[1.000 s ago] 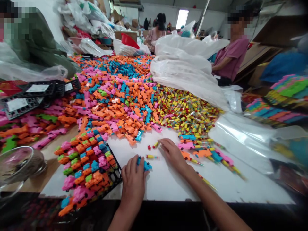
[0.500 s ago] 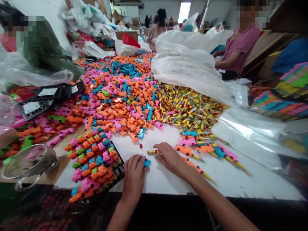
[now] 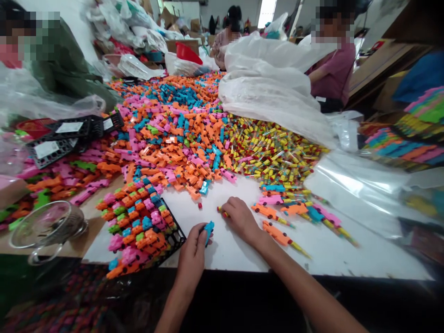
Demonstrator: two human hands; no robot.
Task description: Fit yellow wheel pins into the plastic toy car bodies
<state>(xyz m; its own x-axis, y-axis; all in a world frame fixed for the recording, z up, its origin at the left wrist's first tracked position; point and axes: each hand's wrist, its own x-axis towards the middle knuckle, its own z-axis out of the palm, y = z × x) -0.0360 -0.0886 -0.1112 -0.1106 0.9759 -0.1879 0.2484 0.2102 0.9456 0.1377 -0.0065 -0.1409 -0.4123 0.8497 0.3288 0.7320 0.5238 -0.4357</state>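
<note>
My left hand (image 3: pixel 193 247) is closed on a blue toy car (image 3: pixel 209 230), thumb on the near side, lifted a little off the white tabletop (image 3: pixel 222 256). My right hand (image 3: pixel 241 219) lies to the right, fingers curled down over a small yellow tube with a red end (image 3: pixel 220 210); most of the tube is hidden under them. A tiny red cap (image 3: pixel 200 206) sits on the table beyond my left hand. Left of that hand, a black rack (image 3: pixel 176 236) holds rows of coloured toy cars. On the right lie cars with yellow tubes attached, such as an orange one (image 3: pixel 275 233).
A large heap of toy cars (image 3: pixel 173 157) covers the middle, beside a pile of yellow tubes (image 3: pixel 274 152) under white plastic sheeting (image 3: pixel 267 88). A clear glass cup (image 3: pixel 48 231) stands at left. Black trays (image 3: pixel 69 132) lie behind it. Other people sit around the table.
My left hand has turned and raised the blue car from the table, tilting it upright. My right hand has shifted slightly away from me and covers more of the yellow tube.
</note>
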